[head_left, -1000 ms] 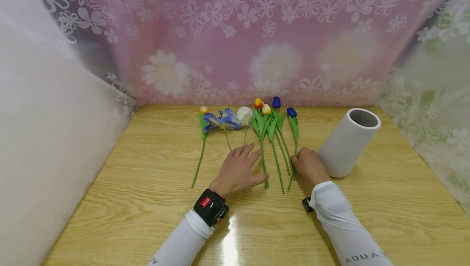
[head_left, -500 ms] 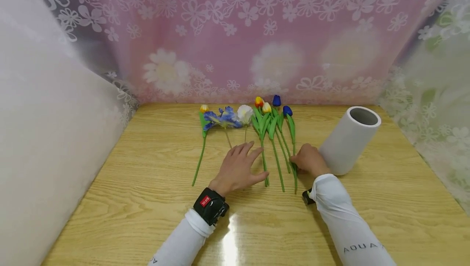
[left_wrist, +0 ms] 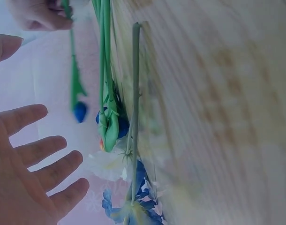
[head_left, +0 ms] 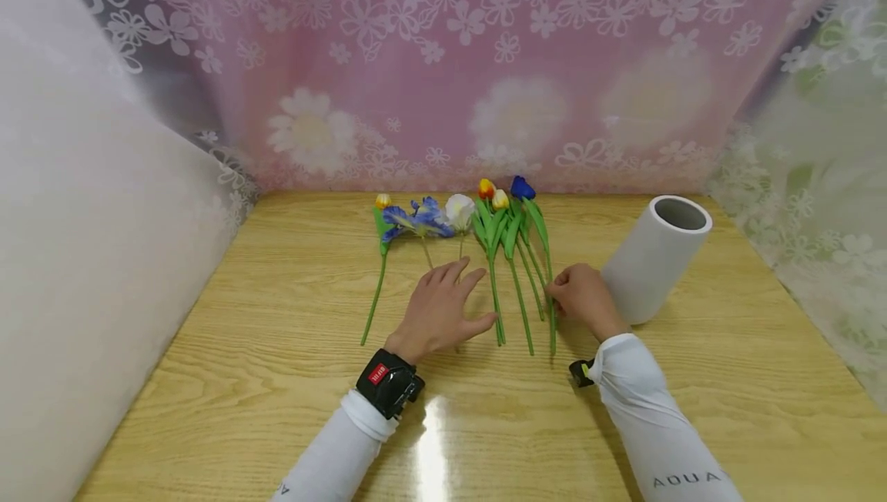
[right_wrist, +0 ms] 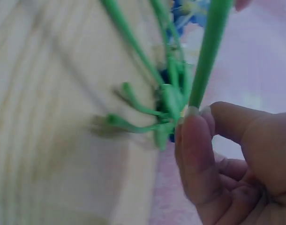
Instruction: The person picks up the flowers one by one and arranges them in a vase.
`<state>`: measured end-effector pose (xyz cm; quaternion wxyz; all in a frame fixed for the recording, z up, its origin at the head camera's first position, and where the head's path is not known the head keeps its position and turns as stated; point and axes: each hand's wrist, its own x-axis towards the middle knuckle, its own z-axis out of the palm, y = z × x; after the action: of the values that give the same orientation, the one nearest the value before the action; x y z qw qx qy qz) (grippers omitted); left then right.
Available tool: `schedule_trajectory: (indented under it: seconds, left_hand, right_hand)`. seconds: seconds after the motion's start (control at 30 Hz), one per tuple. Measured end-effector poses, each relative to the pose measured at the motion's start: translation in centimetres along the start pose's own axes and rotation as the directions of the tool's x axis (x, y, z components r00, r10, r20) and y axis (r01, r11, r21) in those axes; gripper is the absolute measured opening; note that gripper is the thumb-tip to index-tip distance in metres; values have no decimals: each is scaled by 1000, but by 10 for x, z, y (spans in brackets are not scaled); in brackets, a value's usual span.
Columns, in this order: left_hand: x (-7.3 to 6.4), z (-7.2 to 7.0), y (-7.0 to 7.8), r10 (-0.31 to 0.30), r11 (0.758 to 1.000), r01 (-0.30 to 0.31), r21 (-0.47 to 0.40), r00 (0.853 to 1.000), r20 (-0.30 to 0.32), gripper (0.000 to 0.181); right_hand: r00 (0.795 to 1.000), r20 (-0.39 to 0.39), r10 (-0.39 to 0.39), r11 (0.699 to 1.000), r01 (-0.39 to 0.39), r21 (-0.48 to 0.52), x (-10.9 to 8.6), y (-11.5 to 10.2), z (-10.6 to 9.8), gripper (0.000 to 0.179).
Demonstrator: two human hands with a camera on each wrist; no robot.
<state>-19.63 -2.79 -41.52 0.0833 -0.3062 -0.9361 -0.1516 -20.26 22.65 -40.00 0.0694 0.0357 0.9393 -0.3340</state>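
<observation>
My right hand [head_left: 585, 298] pinches the green stem of a blue tulip [right_wrist: 211, 51] between thumb and fingertips. In the left wrist view this tulip hangs apart from the other stems. My left hand [head_left: 436, 309] has its fingers spread over the stems of a blue ruffled flower [head_left: 416, 219] and a white flower [head_left: 460, 212], partly hiding them. Between the hands lie several tulips, among them a red-and-yellow tulip [head_left: 487, 188] and a pale yellow tulip [head_left: 500, 199]. A second blue tulip is mostly hidden behind the held one in the head view.
A tall white vase [head_left: 654, 263] stands just right of my right hand. At the left of the row lies another yellow-and-white tulip [head_left: 383, 202]. The wooden table [head_left: 263, 317] meets a pink floral curtain [head_left: 402, 86] at the back.
The blue tulip in my right hand has swung left at its bloom, now overlapping the other blue tulip; its stem has straightened. My left hand has barely moved.
</observation>
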Motion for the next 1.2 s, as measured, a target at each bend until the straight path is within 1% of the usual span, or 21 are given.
schedule_trajectory:
  seconds: [0.13,0.23,0.37,0.5,0.57,0.67,0.77,0.8,0.87,0.93,1.03,1.13,1.2]
  left_hand:
    - [1,-2,0,5,999,-5,-33,1000,-7,69]
    - [3,-4,1,12,998,-12,-57,1000,-12,68]
    - [7,-8,3,24,996,-26,-81,1000,-19,69]
    - [14,-14,4,32,996,-34,-80,999,-24,69]
    - [17,-17,5,30,996,-32,-83,999,-21,69]
    - [23,-23,5,30,994,-33,-102,999,-24,69]
    - [28,-28,5,35,992,-40,-124,999,-40,69]
    - [30,-29,5,38,990,-44,-131,998,-49,69]
    - [33,-32,6,37,989,-46,-142,997,-62,70]
    - [36,-34,7,40,987,-50,-151,997,-65,71]
    - [41,-36,10,54,985,-63,-160,997,-63,72]
    - [46,-37,16,75,982,-84,-168,995,-61,72]
    - [51,-38,19,86,981,-95,-171,994,-60,72]
  right_hand:
    - [997,-66,-40,999,42,24,-6,-11,-11,22]
    - [988,-135,-78,995,85,48,-11,-21,-21,21]
    - [965,-230,-128,985,151,83,-18,-32,-35,20]
    - [940,-293,-177,975,207,77,-25,-42,-52,25]
    - [923,-328,-201,972,230,53,-29,-46,-61,27]
    - [882,-403,-243,964,266,2,-33,-50,-73,26]
    - [838,-469,-278,955,295,-40,-37,-54,-84,24]
    - [826,-486,-285,952,302,-44,-38,-54,-87,24]
    - [814,-504,-290,945,325,-19,-40,-55,-93,24]
    - [796,-529,-294,940,341,-9,-41,-56,-99,22]
    - [758,-582,-295,929,370,11,-44,-56,-108,23]
    - [685,-669,-289,914,405,20,-46,-55,-119,24]
    - [626,-730,-273,905,425,26,-47,-55,-126,24]
